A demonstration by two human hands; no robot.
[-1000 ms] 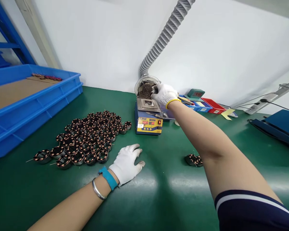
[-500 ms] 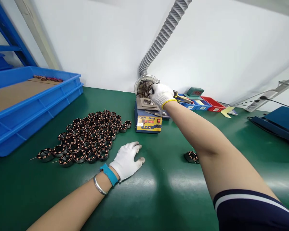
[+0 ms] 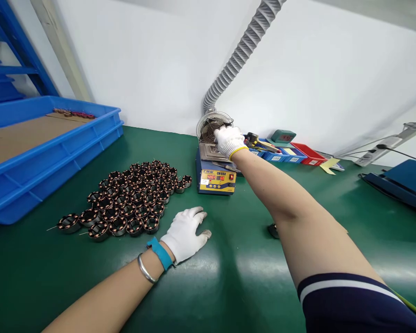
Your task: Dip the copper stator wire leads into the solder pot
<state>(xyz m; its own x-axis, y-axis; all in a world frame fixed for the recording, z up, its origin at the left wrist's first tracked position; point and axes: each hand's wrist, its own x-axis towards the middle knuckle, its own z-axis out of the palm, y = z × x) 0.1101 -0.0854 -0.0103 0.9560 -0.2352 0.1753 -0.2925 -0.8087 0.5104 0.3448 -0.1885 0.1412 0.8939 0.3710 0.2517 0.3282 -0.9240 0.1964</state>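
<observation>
My left hand [image 3: 185, 233], in a white glove with a teal wrist strap, rests on the green bench with its fingers spread and nothing in them. Just left of it stand many copper-wound motor stators [image 3: 137, 199], packed close together. My right hand [image 3: 229, 139], gloved too, reaches over the metal top of a blue and yellow solder pot [image 3: 216, 180] with a red digital readout. Its fingers are bent together and point down; whatever they grip is hidden behind the glove. One more stator [image 3: 273, 231] sits partly behind my right forearm.
A large blue tray [image 3: 55, 159] with cardboard and small coils stands at left. Behind the pot are a fan guard [image 3: 210, 132] and a grey duct hose [image 3: 242, 53]. Blue bins [image 3: 275, 155], a red bin [image 3: 310, 155], tools and a green clock [image 3: 283, 136] line the back right.
My right hand has dipped lower over the solder pot, and its forearm covers more of the lone stator. The readout's digits differ. My left hand stays in place on the bench.
</observation>
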